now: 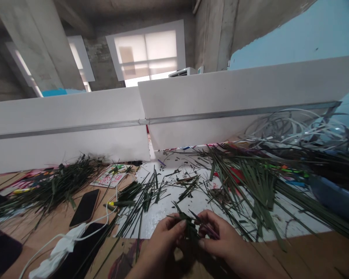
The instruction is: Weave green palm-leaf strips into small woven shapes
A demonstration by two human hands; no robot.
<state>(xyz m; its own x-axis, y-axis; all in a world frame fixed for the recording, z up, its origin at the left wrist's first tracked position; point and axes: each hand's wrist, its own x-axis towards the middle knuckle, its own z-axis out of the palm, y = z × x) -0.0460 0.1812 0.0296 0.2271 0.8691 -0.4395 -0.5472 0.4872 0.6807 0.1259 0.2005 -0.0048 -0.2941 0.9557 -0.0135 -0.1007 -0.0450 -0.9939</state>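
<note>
Head view: a person's two hands work close together at the middle of the tabletop's (317,248) near edge. The left hand (168,232) is clamped on a green leaf piece (189,224); the right hand (221,236) grips a slim purple tool (211,231) beside it. Leaf scraps litter a white sheet (159,207) running toward the far edge, where white partitions (206,102) stand. Long green fronds (258,186) fan out toward the right edge, near a blue basin (334,193). Toward the left edge, a dark-screened phone (85,208) lies between a heap of leaf strips (64,182) and a white cable (107,213). Reddish markings on a printed card (112,176) are too small to read.
</note>
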